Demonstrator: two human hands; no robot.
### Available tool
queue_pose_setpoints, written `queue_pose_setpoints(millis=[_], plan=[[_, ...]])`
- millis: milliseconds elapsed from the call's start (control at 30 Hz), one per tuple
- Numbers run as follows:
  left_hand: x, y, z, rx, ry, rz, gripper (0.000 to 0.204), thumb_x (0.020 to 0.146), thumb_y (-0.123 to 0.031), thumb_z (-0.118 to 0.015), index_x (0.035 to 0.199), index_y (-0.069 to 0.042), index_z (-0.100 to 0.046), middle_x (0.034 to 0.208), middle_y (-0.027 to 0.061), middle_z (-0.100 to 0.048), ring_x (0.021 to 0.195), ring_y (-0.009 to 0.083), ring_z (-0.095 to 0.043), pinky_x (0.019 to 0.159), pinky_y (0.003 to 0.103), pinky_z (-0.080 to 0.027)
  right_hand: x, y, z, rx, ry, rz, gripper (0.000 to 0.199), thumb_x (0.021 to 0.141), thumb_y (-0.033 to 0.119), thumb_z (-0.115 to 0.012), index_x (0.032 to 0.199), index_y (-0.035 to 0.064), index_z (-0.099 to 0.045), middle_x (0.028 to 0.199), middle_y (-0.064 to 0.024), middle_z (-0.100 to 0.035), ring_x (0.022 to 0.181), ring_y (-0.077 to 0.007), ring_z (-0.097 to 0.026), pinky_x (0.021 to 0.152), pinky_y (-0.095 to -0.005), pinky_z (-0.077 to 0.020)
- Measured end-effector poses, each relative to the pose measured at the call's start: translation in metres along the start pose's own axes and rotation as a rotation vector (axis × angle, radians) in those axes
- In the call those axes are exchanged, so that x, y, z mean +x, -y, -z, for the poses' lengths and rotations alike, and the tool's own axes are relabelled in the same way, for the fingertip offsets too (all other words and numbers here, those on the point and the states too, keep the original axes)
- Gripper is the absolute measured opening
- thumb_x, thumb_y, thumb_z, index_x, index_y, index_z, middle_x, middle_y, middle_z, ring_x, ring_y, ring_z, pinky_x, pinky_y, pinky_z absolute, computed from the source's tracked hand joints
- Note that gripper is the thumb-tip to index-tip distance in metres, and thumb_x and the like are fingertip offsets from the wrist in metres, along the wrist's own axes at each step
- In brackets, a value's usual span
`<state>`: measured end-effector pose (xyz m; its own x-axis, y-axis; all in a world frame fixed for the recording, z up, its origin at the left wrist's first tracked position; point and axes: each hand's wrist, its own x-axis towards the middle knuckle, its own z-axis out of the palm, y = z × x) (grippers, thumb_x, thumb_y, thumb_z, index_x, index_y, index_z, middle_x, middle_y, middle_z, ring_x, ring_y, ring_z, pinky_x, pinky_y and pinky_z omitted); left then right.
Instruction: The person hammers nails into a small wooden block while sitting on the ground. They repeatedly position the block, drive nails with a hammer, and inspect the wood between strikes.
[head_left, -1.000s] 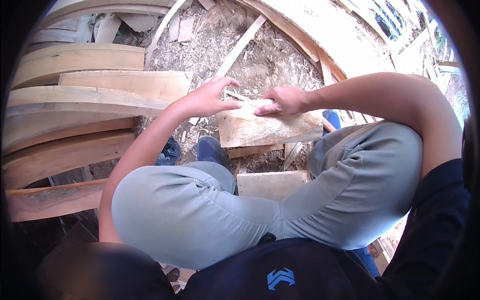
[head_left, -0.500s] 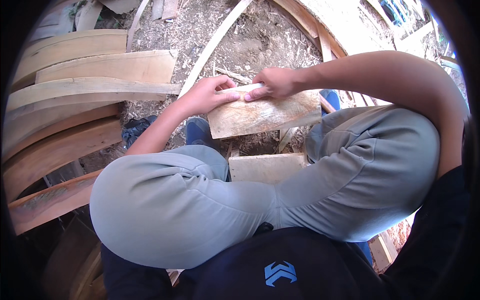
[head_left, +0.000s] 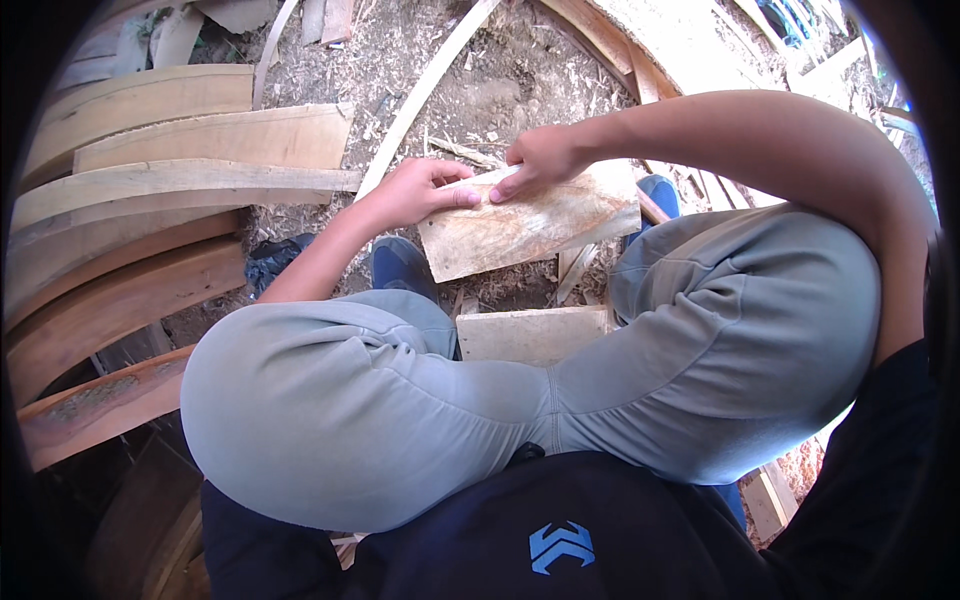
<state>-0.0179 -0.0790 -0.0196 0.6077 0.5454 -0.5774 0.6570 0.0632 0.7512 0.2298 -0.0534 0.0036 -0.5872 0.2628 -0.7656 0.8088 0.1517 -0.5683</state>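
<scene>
A short, pale wooden board (head_left: 540,226) with brownish grain is tilted between my knees, its broad face toward me. My left hand (head_left: 418,190) grips its far edge near the left end, thumb laid on the face and fingers curled behind. Close beside it, my right hand (head_left: 545,165) is closed on the same edge, thumb against the face near the left thumb. The board hides whatever lies behind it, and the fingertips on its far side cannot be seen.
Several long planks (head_left: 150,195) lie stacked at the left. Below the board sits a wooden block (head_left: 535,335) between my legs. A pale curved strip (head_left: 425,95) crosses the shaving-covered ground (head_left: 510,75). My left shoe (head_left: 402,265) stands under the board's left end.
The board has turned slightly, its right end rising and its lower left corner dropping a little. Both hands keep their grip, with the right wrist shifted slightly upward.
</scene>
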Motion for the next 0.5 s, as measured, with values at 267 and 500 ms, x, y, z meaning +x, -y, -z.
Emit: queue_pose_setpoints(millis=[267,500], plan=[[-0.001,0.0,-0.001,-0.022,-0.007,-0.047,0.041,0.088,-0.043,-0.081,0.114,-0.012,-0.076,0.091,0.0063,-0.075,0.081,0.0132,-0.066,0.074,0.032,-0.053,0.005,-0.006,-0.004,-0.063,-0.047,0.017,0.088,0.088,0.08,-0.058,0.105,-0.0059,-0.071,0.101,-0.0236,-0.071,0.098,-0.0365,-0.068,0.084,-0.0487,-0.0513],[-0.001,-0.007,-0.001,0.001,0.013,-0.032,0.041,0.088,-0.043,-0.08,0.113,-0.011,-0.075,0.094,0.0073,-0.075,0.083,0.0155,-0.067,0.076,0.034,-0.054,0.007,-0.01,-0.004,-0.057,-0.049,0.005,0.091,0.088,0.08,-0.058,0.108,-0.0086,-0.069,0.105,-0.0253,-0.07,0.1,-0.0375,-0.068,0.085,-0.0491,-0.0513]])
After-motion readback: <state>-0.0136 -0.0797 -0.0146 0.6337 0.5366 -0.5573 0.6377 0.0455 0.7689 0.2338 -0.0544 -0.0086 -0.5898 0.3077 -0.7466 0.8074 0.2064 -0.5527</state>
